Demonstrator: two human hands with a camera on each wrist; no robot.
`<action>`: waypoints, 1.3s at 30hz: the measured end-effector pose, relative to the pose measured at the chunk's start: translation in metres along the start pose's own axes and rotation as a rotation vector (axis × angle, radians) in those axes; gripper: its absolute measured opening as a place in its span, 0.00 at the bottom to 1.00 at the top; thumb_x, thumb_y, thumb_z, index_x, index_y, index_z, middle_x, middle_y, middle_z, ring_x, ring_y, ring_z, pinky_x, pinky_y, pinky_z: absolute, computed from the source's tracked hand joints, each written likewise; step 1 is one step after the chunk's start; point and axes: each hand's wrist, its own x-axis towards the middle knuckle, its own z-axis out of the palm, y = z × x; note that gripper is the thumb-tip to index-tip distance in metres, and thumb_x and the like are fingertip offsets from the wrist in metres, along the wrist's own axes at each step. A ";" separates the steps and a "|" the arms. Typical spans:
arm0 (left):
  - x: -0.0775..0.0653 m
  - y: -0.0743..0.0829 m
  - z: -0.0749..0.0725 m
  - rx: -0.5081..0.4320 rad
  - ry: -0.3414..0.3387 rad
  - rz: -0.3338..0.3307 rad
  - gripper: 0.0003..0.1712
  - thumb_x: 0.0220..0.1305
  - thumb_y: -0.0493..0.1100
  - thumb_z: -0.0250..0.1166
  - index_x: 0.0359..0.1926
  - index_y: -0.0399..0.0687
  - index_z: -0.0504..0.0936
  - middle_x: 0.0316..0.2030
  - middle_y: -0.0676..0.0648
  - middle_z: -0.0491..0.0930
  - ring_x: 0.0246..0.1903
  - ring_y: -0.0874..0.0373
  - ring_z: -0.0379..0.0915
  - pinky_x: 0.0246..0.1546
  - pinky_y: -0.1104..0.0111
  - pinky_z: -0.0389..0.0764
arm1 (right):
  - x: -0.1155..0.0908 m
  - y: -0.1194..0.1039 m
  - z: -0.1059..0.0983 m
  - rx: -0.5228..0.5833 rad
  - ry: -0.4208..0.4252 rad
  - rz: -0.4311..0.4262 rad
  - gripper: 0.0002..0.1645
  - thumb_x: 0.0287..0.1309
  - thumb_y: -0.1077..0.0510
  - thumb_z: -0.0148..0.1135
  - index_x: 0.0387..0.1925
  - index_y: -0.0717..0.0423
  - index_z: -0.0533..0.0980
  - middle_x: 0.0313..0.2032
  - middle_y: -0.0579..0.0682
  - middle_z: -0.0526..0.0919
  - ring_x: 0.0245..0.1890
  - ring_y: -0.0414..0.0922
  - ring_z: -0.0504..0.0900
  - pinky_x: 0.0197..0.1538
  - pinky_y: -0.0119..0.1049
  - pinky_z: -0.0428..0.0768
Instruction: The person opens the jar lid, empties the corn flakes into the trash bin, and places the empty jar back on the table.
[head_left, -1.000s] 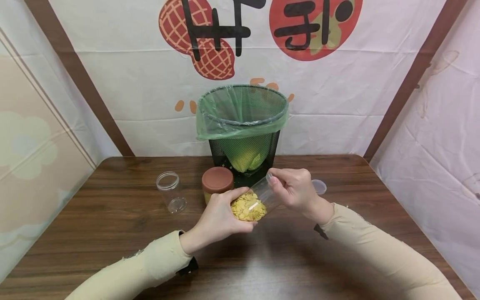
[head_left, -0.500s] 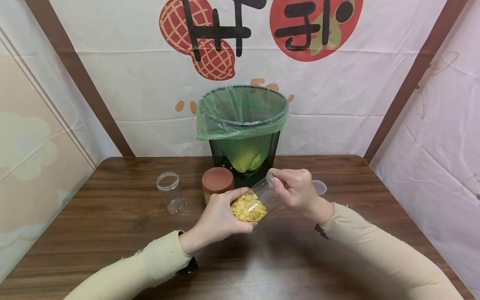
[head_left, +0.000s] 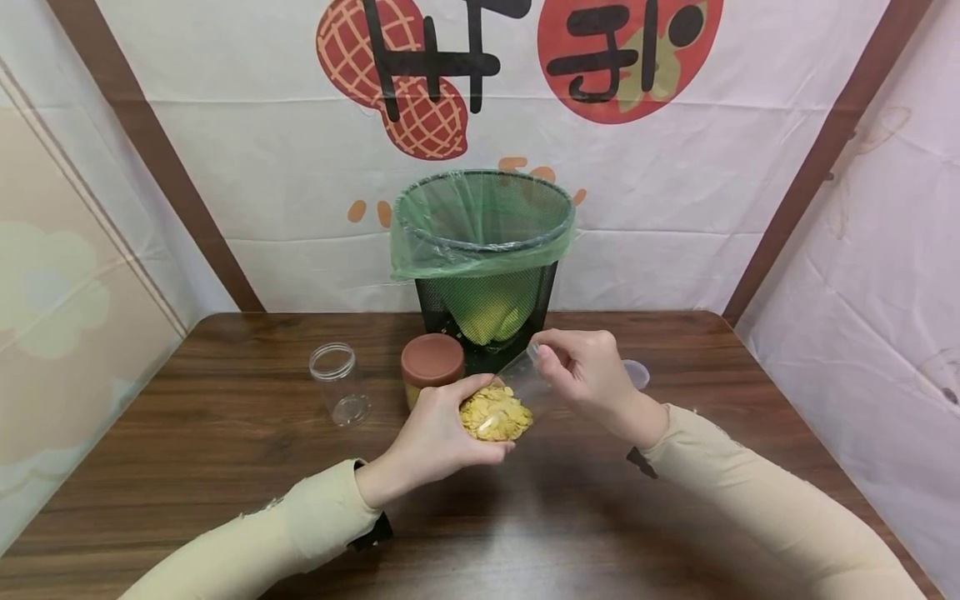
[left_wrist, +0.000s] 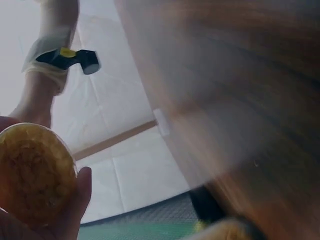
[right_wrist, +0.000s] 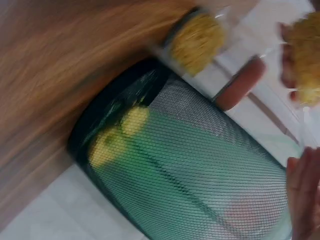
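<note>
In the head view, a clear plastic jar (head_left: 495, 413) with yellow flakes gathered at its bottom end is tilted above the table. My left hand (head_left: 438, 433) grips it around the flake-filled end, thumb on the near side. At the upper mouth end, my right hand (head_left: 585, 375) has curled fingers and pinches the rim. Seen from the left wrist, the round base of the jar (left_wrist: 37, 172) faces the camera, packed with flakes. A jar with a brown lid (head_left: 432, 360) stands just behind my left hand, partly hidden; the right wrist view shows yellow flakes in it.
Behind the jars stands a black mesh bin (head_left: 480, 312) lined with a green bag (head_left: 420, 258), yellowish things inside. A lidless clear jar (head_left: 339, 387) stands left. A translucent lid (head_left: 637, 373) lies beyond my right hand. Printed cloth (head_left: 660, 183) hangs behind the wooden table (head_left: 225, 442).
Both hands keep their hold on the tilted jar. My right hand and the jar's mouth have shifted very slightly; the view has moved a little too.
</note>
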 end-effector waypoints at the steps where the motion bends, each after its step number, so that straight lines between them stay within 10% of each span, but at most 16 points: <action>1: 0.000 0.000 -0.001 0.005 0.002 -0.001 0.37 0.32 0.49 0.78 0.50 0.53 0.79 0.35 0.58 0.82 0.29 0.68 0.75 0.32 0.74 0.77 | 0.002 -0.005 -0.002 0.021 -0.074 0.114 0.24 0.67 0.43 0.42 0.30 0.52 0.78 0.15 0.41 0.74 0.14 0.33 0.71 0.21 0.28 0.70; 5: 0.001 0.000 -0.005 0.050 0.011 0.026 0.38 0.31 0.48 0.77 0.50 0.50 0.77 0.35 0.57 0.80 0.29 0.67 0.74 0.32 0.74 0.77 | 0.014 -0.023 -0.016 0.069 -0.377 0.589 0.29 0.64 0.30 0.40 0.31 0.48 0.72 0.19 0.45 0.76 0.15 0.38 0.79 0.25 0.35 0.76; 8: 0.002 0.002 -0.005 0.085 0.016 0.047 0.39 0.31 0.47 0.77 0.51 0.48 0.75 0.35 0.56 0.78 0.30 0.66 0.73 0.31 0.74 0.76 | 0.022 -0.033 -0.022 0.056 -0.500 0.773 0.36 0.60 0.23 0.36 0.28 0.50 0.70 0.20 0.49 0.76 0.14 0.45 0.80 0.25 0.40 0.78; 19: 0.002 0.003 0.008 0.230 0.058 0.027 0.38 0.32 0.52 0.78 0.46 0.47 0.73 0.37 0.55 0.74 0.35 0.63 0.71 0.37 0.68 0.77 | 0.023 -0.039 -0.002 -0.189 -0.337 0.572 0.17 0.67 0.42 0.44 0.26 0.46 0.66 0.12 0.45 0.67 0.16 0.43 0.69 0.21 0.36 0.67; 30: 0.010 0.005 -0.001 0.213 -0.001 0.031 0.34 0.24 0.47 0.76 0.41 0.50 0.75 0.33 0.58 0.73 0.32 0.66 0.70 0.35 0.72 0.75 | 0.003 -0.024 0.008 -0.163 -0.109 0.259 0.14 0.63 0.55 0.49 0.24 0.51 0.75 0.10 0.40 0.64 0.11 0.35 0.62 0.17 0.29 0.62; 34: 0.009 0.006 -0.001 0.229 -0.008 0.012 0.33 0.23 0.47 0.75 0.40 0.52 0.75 0.32 0.60 0.72 0.32 0.66 0.69 0.34 0.71 0.74 | 0.000 -0.022 0.010 -0.170 -0.100 0.253 0.13 0.63 0.55 0.48 0.24 0.51 0.74 0.10 0.39 0.64 0.12 0.35 0.63 0.17 0.29 0.63; 39: 0.008 0.007 -0.002 0.272 0.013 -0.023 0.34 0.23 0.50 0.76 0.40 0.55 0.74 0.31 0.61 0.70 0.30 0.67 0.69 0.31 0.70 0.74 | 0.010 -0.026 0.006 -0.156 -0.276 0.440 0.17 0.68 0.46 0.43 0.26 0.48 0.69 0.12 0.43 0.64 0.15 0.40 0.66 0.21 0.32 0.66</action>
